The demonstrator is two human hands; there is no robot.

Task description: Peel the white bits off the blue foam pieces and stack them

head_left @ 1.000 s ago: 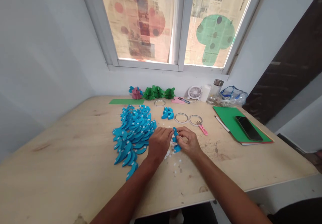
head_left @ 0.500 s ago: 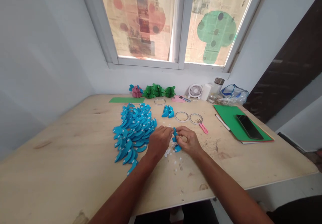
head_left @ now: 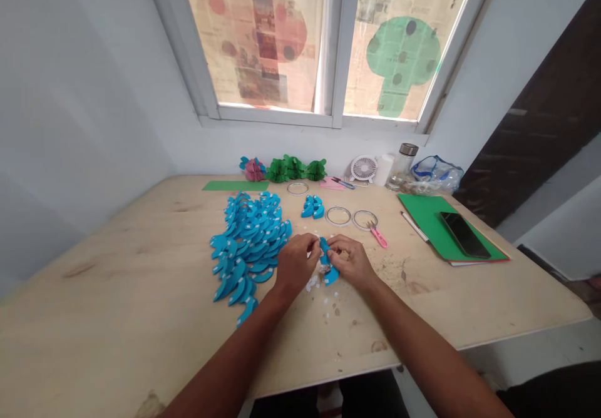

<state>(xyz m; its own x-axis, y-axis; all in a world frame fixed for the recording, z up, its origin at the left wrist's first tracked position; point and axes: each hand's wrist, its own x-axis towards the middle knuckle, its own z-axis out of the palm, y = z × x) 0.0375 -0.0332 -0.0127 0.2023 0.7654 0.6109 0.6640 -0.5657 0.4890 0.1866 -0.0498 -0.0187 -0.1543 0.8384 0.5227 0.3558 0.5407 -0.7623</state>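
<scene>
Between my hands a small curved blue paper piece (head_left: pixel 323 250) stands up, pinched by the thumb and fingers of my right hand (head_left: pixel 351 261). My left hand (head_left: pixel 298 260) is just left of it, fingertips pressed together by its top edge; whatever they pinch is too small to name. Under the hands lies another blue curved piece (head_left: pixel 332 276) with a white patch on it. White paper scraps (head_left: pixel 312 283) are scattered close by. Left of my left hand spreads a big pile of blue curved pieces (head_left: pixel 253 236), many with white patches.
Beyond my hands are a small blue stack (head_left: pixel 312 207), tape rings (head_left: pixel 339 216) and pink-handled snips (head_left: pixel 378 236). A phone (head_left: pixel 464 234) lies on green sheets (head_left: pixel 422 211) at right. Green paper figures (head_left: pixel 295 168), a fan (head_left: pixel 364 168) and a bottle (head_left: pixel 404 164) line the wall.
My left fingertips have drawn slightly left, off the top of the blue piece, showing more of it. My right hand keeps its pinch. The view has shifted slightly.
</scene>
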